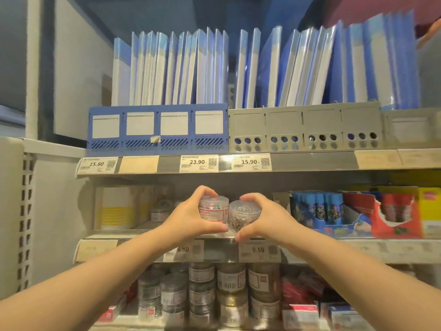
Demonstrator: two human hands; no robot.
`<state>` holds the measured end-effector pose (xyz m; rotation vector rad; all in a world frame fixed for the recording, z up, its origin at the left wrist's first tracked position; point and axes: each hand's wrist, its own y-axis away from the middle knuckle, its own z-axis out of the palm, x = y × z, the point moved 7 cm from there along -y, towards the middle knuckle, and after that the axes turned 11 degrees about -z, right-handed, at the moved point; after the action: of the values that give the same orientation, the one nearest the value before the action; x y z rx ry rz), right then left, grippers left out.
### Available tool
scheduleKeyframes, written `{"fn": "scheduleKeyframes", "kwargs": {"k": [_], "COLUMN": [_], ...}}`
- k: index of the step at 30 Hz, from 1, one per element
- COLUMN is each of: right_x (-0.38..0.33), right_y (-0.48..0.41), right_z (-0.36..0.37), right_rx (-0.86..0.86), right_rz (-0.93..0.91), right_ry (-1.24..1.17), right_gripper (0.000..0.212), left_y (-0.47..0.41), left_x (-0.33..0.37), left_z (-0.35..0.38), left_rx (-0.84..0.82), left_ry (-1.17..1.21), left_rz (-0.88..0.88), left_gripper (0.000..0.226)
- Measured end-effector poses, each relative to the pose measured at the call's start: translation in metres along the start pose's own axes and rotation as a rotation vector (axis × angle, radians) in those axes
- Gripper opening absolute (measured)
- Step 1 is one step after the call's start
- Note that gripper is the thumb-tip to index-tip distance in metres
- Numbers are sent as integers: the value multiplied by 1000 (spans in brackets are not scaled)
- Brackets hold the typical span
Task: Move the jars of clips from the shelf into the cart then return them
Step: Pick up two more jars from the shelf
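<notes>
Fingers [203, 189] curled round two jars.
We find the left hand [188, 216] gripping the labelled jar [213, 210] and the right hand [265, 218] gripping the plain jar [243, 217], side by side at the shelf [133, 233] edge.

Middle shelf [222, 253], blue display box [334, 226], red box [391, 223]

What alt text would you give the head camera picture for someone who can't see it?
A person's left hand grips a clear jar of coloured clips and the right hand a jar of metal clips, side by side at a store shelf edge. Blue folders stand above; more jars sit below.
</notes>
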<state>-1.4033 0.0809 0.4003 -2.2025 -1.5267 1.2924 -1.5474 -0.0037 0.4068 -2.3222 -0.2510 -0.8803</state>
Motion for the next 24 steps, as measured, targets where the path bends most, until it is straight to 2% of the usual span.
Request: {"fn": "scheduleKeyframes", "kwargs": {"k": [8,14,18,24], "right_x": [-60,-111,-147,-190], "right_y": [119,208,280,413], "right_z": [-4,-17,-51,-119], "right_rx": [100,163,249,307], "right_rz": [126,231,278,431], "right_ry": [89,174,270,413], "right_gripper": [80,82,82,80], "left_y": [96,170,217,306], "left_x": [36,75,127,228], "left_z": [4,11,24,80], "left_rx": [-158,-355,-446,-582], "left_ry": [64,122,206,252], "left_rz": [117,164,225,378], "left_gripper": [59,58,65,59]}}
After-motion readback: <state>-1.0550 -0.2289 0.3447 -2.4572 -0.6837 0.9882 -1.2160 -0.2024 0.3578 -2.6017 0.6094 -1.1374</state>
